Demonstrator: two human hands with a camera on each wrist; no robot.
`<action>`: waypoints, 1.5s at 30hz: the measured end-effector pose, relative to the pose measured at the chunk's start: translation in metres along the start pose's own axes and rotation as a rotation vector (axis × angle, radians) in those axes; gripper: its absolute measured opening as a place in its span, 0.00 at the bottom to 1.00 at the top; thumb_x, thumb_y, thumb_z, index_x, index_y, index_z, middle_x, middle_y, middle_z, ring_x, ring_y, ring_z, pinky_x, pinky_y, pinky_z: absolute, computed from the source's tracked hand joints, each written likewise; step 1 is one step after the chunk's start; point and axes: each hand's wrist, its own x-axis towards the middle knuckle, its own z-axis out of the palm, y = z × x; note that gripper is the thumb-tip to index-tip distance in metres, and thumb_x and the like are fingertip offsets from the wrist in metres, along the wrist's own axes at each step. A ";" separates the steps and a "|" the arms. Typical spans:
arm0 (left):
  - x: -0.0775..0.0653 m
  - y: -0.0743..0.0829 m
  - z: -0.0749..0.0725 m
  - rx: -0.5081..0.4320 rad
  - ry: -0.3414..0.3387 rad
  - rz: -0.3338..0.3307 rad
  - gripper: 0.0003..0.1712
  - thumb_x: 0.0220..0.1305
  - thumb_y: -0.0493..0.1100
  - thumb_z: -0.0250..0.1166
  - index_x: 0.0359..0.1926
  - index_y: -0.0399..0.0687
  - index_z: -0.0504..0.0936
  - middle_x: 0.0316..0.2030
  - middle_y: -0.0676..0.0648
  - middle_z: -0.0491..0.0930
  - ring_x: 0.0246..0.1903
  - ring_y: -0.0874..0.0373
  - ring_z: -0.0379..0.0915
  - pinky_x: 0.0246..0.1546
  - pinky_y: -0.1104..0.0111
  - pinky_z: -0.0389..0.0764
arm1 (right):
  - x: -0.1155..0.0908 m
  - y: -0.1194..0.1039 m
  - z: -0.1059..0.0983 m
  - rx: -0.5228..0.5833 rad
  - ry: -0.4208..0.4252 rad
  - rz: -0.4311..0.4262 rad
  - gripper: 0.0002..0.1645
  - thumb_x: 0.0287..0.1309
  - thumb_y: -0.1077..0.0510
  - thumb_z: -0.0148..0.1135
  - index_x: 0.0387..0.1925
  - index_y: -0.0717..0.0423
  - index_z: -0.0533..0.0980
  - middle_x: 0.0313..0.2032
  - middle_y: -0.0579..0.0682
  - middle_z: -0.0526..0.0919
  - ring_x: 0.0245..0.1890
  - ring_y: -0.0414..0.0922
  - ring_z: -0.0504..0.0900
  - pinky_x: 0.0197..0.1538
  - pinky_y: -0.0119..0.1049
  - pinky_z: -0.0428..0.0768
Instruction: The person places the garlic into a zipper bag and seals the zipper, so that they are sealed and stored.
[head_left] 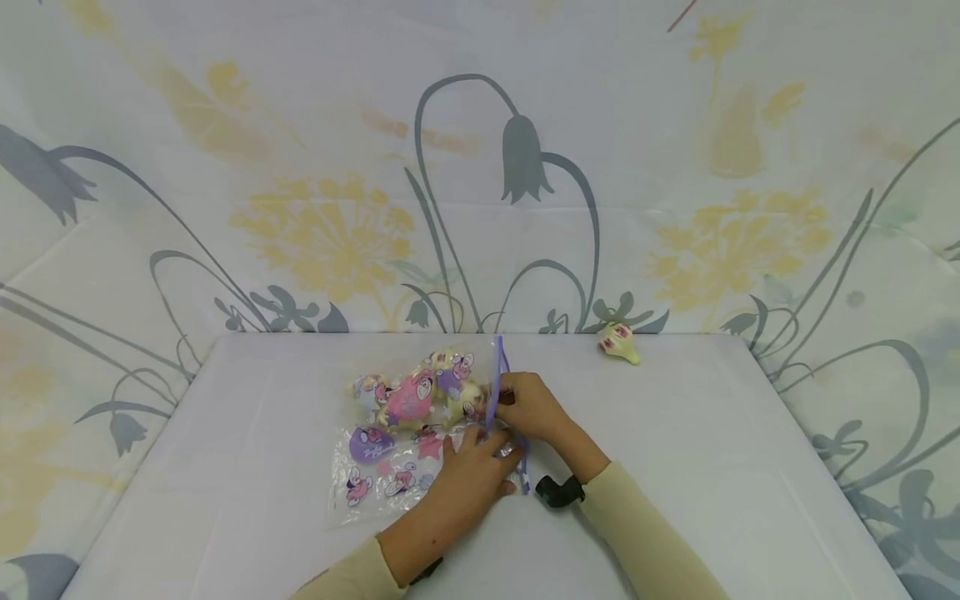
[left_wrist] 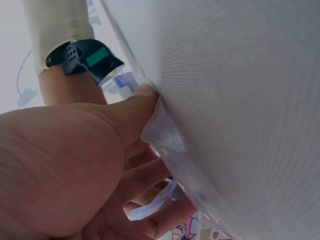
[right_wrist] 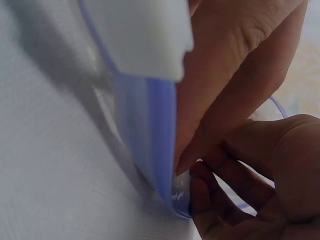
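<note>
A clear plastic zip bag (head_left: pixel 371 496) printed with pink and purple cartoon figures lies on the table, with several small rounded toys (head_left: pixel 408 396) inside. Its purple-edged mouth (head_left: pixel 494 383) faces right. My left hand (head_left: pixel 476 471) lies over the bag near that mouth; in the left wrist view, its thumb and fingers pinch the clear film (left_wrist: pixel 167 132). My right hand (head_left: pixel 536 408) is at the mouth, fingertips behind the purple strip (right_wrist: pixel 162 130). Whether they grip anything there is hidden. A white plastic piece (right_wrist: pixel 142 37) sits on the strip in the right wrist view.
A small pale-yellow toy (head_left: pixel 618 343) with dark pink patches lies near the table's back edge, right of the bag. The white table (head_left: pixel 262 450) meets a flower-printed cloth backdrop (head_left: pixel 465 250) behind. Each wrist carries a black camera (head_left: pixel 559 492).
</note>
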 end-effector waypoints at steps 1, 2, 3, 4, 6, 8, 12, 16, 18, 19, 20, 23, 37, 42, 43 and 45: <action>0.000 0.000 0.000 0.000 -0.001 0.001 0.30 0.63 0.58 0.73 0.65 0.63 0.85 0.69 0.54 0.75 0.61 0.45 0.70 0.49 0.32 0.83 | 0.000 0.000 0.000 0.001 -0.005 0.001 0.02 0.61 0.64 0.73 0.32 0.61 0.88 0.31 0.48 0.88 0.33 0.39 0.83 0.41 0.34 0.84; 0.000 -0.001 0.000 0.000 -0.002 0.002 0.30 0.63 0.58 0.73 0.65 0.63 0.85 0.69 0.54 0.75 0.61 0.45 0.70 0.49 0.32 0.82 | 0.000 -0.001 0.001 0.000 -0.004 0.001 0.03 0.62 0.64 0.73 0.32 0.60 0.88 0.30 0.47 0.88 0.32 0.38 0.82 0.40 0.33 0.82; -0.001 -0.001 -0.001 -0.002 -0.006 0.001 0.30 0.63 0.58 0.73 0.66 0.63 0.85 0.69 0.54 0.75 0.62 0.45 0.70 0.50 0.32 0.82 | 0.001 0.000 0.001 -0.005 0.002 0.001 0.03 0.62 0.63 0.74 0.32 0.59 0.88 0.29 0.46 0.87 0.31 0.37 0.81 0.39 0.33 0.82; -0.001 -0.001 -0.001 -0.004 -0.010 0.000 0.30 0.64 0.58 0.72 0.66 0.63 0.84 0.70 0.54 0.75 0.62 0.44 0.70 0.50 0.32 0.82 | 0.001 0.000 0.001 -0.014 0.009 0.005 0.03 0.61 0.62 0.74 0.31 0.57 0.89 0.28 0.45 0.87 0.30 0.36 0.80 0.38 0.32 0.81; -0.001 -0.001 -0.001 -0.005 -0.017 -0.002 0.30 0.64 0.58 0.72 0.67 0.63 0.84 0.70 0.54 0.75 0.62 0.45 0.70 0.50 0.32 0.82 | 0.001 0.001 0.000 -0.039 0.020 0.017 0.04 0.60 0.61 0.76 0.29 0.55 0.89 0.27 0.43 0.87 0.28 0.36 0.79 0.36 0.31 0.80; 0.000 -0.001 -0.001 -0.008 -0.029 -0.009 0.30 0.64 0.58 0.72 0.67 0.63 0.84 0.69 0.54 0.75 0.61 0.46 0.71 0.51 0.32 0.82 | 0.001 0.002 -0.003 -0.072 0.029 0.021 0.02 0.57 0.61 0.77 0.30 0.55 0.89 0.27 0.43 0.88 0.28 0.36 0.81 0.35 0.32 0.81; 0.001 0.000 -0.002 -0.023 -0.058 -0.030 0.29 0.65 0.58 0.72 0.66 0.63 0.84 0.69 0.53 0.77 0.59 0.47 0.71 0.52 0.33 0.81 | -0.001 0.007 -0.017 -0.111 0.059 0.035 0.06 0.57 0.62 0.77 0.37 0.59 0.90 0.32 0.47 0.90 0.34 0.41 0.86 0.43 0.40 0.86; 0.002 0.000 -0.002 -0.042 -0.083 -0.044 0.28 0.67 0.58 0.71 0.67 0.63 0.84 0.69 0.52 0.77 0.60 0.47 0.71 0.54 0.33 0.80 | -0.004 0.015 -0.036 -0.140 0.173 0.040 0.11 0.60 0.63 0.75 0.45 0.61 0.88 0.39 0.53 0.91 0.42 0.50 0.89 0.51 0.50 0.86; 0.002 0.000 -0.002 -0.047 -0.091 -0.046 0.28 0.67 0.58 0.70 0.68 0.63 0.84 0.69 0.51 0.76 0.60 0.47 0.71 0.55 0.32 0.80 | -0.005 0.021 -0.046 -0.171 0.246 0.031 0.12 0.60 0.62 0.76 0.45 0.62 0.88 0.42 0.55 0.90 0.46 0.54 0.88 0.54 0.54 0.85; 0.002 0.000 -0.002 -0.050 -0.095 -0.048 0.28 0.68 0.58 0.70 0.68 0.63 0.84 0.70 0.51 0.76 0.60 0.47 0.71 0.55 0.32 0.80 | -0.005 0.023 -0.051 -0.190 0.285 0.025 0.13 0.60 0.62 0.76 0.46 0.62 0.87 0.44 0.56 0.90 0.48 0.56 0.87 0.56 0.55 0.84; 0.002 0.000 -0.002 -0.053 -0.098 -0.050 0.28 0.68 0.58 0.70 0.68 0.63 0.83 0.70 0.51 0.76 0.60 0.47 0.71 0.56 0.32 0.80 | -0.005 0.026 -0.055 -0.205 0.322 0.020 0.14 0.59 0.62 0.76 0.46 0.63 0.87 0.46 0.58 0.89 0.51 0.58 0.86 0.58 0.57 0.82; 0.003 0.000 -0.001 -0.063 -0.095 -0.053 0.28 0.67 0.57 0.71 0.67 0.63 0.84 0.70 0.51 0.76 0.60 0.47 0.71 0.56 0.32 0.79 | -0.005 0.036 -0.069 -0.251 0.429 -0.001 0.19 0.56 0.65 0.78 0.49 0.66 0.85 0.53 0.62 0.85 0.59 0.63 0.80 0.66 0.59 0.74; 0.003 0.000 -0.005 -0.097 -0.088 -0.055 0.29 0.66 0.56 0.72 0.67 0.62 0.84 0.69 0.50 0.77 0.61 0.45 0.71 0.55 0.31 0.79 | -0.025 0.090 -0.111 -0.291 0.532 0.088 0.33 0.52 0.70 0.73 0.62 0.71 0.78 0.67 0.70 0.73 0.71 0.71 0.66 0.73 0.65 0.63; 0.002 -0.001 -0.005 -0.099 -0.092 -0.057 0.28 0.66 0.55 0.72 0.67 0.62 0.84 0.70 0.50 0.76 0.61 0.45 0.71 0.56 0.31 0.79 | -0.027 0.098 -0.114 -0.291 0.493 0.096 0.30 0.53 0.72 0.69 0.61 0.73 0.78 0.67 0.70 0.74 0.70 0.71 0.68 0.73 0.65 0.64; 0.002 -0.001 -0.005 -0.100 -0.092 -0.056 0.29 0.66 0.55 0.72 0.67 0.62 0.84 0.70 0.50 0.76 0.61 0.45 0.71 0.56 0.31 0.79 | -0.027 0.098 -0.114 -0.289 0.490 0.098 0.30 0.53 0.73 0.68 0.61 0.72 0.78 0.67 0.70 0.74 0.69 0.71 0.68 0.73 0.65 0.64; 0.002 -0.001 -0.005 -0.100 -0.094 -0.055 0.29 0.67 0.55 0.72 0.67 0.62 0.84 0.70 0.50 0.76 0.61 0.45 0.71 0.56 0.31 0.79 | -0.028 0.099 -0.113 -0.286 0.480 0.108 0.31 0.53 0.73 0.67 0.62 0.71 0.78 0.68 0.69 0.74 0.69 0.71 0.69 0.71 0.66 0.66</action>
